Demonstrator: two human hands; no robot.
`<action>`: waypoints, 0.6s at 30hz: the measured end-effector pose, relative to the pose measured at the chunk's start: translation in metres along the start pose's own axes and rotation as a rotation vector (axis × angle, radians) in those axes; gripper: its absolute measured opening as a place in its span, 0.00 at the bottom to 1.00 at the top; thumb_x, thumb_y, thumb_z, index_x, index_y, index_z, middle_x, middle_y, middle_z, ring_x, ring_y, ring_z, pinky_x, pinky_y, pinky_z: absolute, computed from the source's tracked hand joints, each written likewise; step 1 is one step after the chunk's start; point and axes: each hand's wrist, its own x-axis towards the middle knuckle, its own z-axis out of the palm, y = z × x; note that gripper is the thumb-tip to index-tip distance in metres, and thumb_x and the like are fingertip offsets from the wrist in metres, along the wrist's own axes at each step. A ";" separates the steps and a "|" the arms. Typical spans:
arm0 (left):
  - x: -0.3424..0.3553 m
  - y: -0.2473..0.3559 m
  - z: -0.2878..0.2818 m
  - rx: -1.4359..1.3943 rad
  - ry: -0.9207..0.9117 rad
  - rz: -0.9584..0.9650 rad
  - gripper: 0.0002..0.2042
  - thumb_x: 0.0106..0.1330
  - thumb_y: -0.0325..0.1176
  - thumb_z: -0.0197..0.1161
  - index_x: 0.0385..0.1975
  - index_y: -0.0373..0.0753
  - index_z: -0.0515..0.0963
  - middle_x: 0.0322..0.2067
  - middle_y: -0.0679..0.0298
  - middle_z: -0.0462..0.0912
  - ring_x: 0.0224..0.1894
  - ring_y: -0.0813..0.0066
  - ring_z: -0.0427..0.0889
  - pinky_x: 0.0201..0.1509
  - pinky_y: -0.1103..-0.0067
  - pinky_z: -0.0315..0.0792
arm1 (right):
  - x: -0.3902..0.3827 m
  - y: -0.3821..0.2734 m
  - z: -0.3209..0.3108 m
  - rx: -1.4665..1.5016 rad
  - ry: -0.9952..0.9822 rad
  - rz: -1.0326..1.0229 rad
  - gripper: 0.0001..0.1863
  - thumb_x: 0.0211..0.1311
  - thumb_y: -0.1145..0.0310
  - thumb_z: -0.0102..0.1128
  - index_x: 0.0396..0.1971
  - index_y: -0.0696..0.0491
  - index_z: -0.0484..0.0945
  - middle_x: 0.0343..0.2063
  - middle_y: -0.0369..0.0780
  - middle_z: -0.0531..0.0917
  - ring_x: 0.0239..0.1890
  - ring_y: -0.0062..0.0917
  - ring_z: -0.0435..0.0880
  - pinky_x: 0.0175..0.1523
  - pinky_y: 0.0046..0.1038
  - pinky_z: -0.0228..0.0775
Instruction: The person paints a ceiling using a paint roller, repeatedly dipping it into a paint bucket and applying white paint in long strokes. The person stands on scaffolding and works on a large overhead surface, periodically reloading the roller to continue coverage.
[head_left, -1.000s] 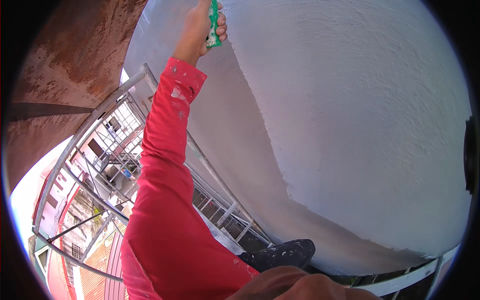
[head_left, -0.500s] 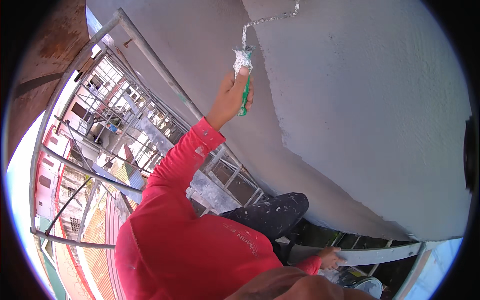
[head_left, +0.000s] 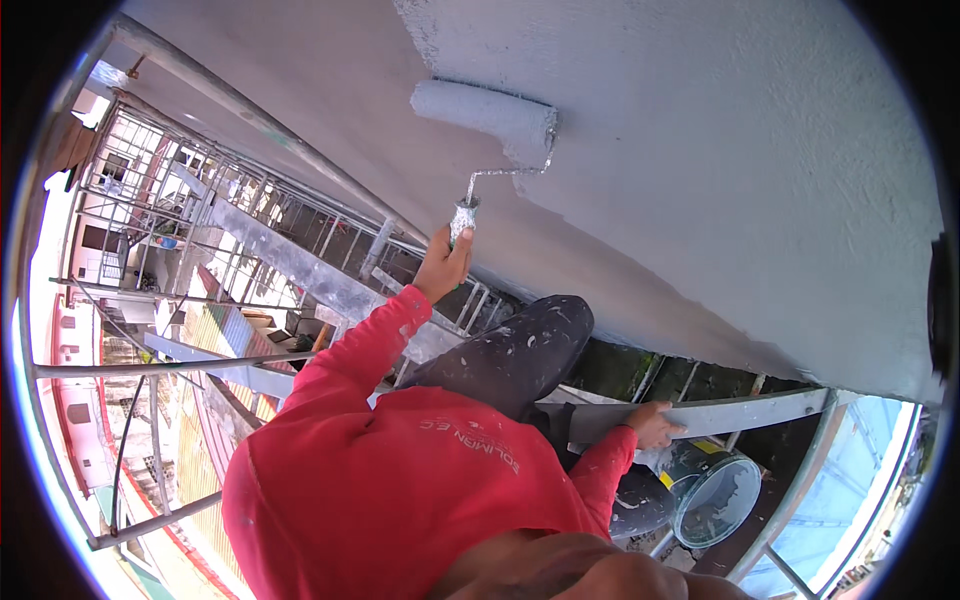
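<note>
Against wall [head_left: 720, 220], paint roller [head_left: 490, 112], barrel [head_left: 450, 102] dipping rightward, left hand [head_left: 446, 264] gripping downward handle [head_left: 463, 222], right hand [head_left: 655, 425] grasping beam [head_left: 745, 409]

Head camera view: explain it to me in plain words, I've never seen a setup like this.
There is no machine here, just a person with two bare hands and red sleeves. The camera is the left of two worn on the head, looking down; its fisheye lens bends straight edges. The left hand holds a paint roller by its paint-spattered handle, with the roller's sleeve at the wall. The wall shows a lighter and a darker grey area. The right hand touches a grey bar; its grip is unclear. An open bucket is close by. Scaffold tubes show on the left.
</note>
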 end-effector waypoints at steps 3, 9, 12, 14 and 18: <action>-0.013 -0.028 0.001 0.058 0.011 -0.080 0.19 0.77 0.50 0.50 0.34 0.38 0.68 0.10 0.74 0.65 0.09 0.87 0.64 0.12 0.83 0.58 | 0.002 0.001 0.003 -0.009 0.015 0.004 0.46 0.65 0.40 0.49 0.73 0.55 0.50 0.50 0.61 0.71 0.53 0.55 0.73 0.54 0.54 0.70; -0.030 -0.063 -0.010 0.197 -0.045 -0.362 0.24 0.75 0.54 0.52 0.34 0.34 0.71 0.10 0.70 0.67 0.08 0.80 0.67 0.12 0.78 0.62 | 0.001 0.000 0.006 -0.009 0.063 0.031 0.45 0.63 0.39 0.51 0.72 0.52 0.55 0.51 0.59 0.74 0.53 0.54 0.76 0.54 0.52 0.70; -0.026 -0.091 -0.016 0.360 -0.057 -0.427 0.27 0.72 0.59 0.53 0.30 0.34 0.71 0.11 0.67 0.69 0.09 0.76 0.70 0.13 0.76 0.64 | 0.001 -0.002 0.003 -0.017 0.063 0.041 0.45 0.63 0.39 0.51 0.73 0.51 0.55 0.51 0.59 0.74 0.53 0.54 0.76 0.55 0.52 0.70; -0.019 -0.099 -0.015 0.412 -0.069 -0.482 0.29 0.71 0.60 0.53 0.29 0.33 0.71 0.11 0.66 0.69 0.10 0.75 0.71 0.14 0.75 0.65 | 0.002 -0.003 0.005 -0.037 0.076 0.039 0.45 0.63 0.39 0.51 0.73 0.51 0.55 0.51 0.59 0.74 0.53 0.54 0.77 0.55 0.52 0.70; -0.016 -0.103 -0.010 0.388 -0.076 -0.574 0.30 0.70 0.61 0.53 0.29 0.33 0.71 0.12 0.65 0.70 0.10 0.74 0.72 0.14 0.74 0.65 | 0.000 -0.004 -0.001 -0.029 0.036 0.041 0.45 0.63 0.39 0.51 0.73 0.51 0.54 0.51 0.60 0.74 0.53 0.54 0.77 0.53 0.52 0.72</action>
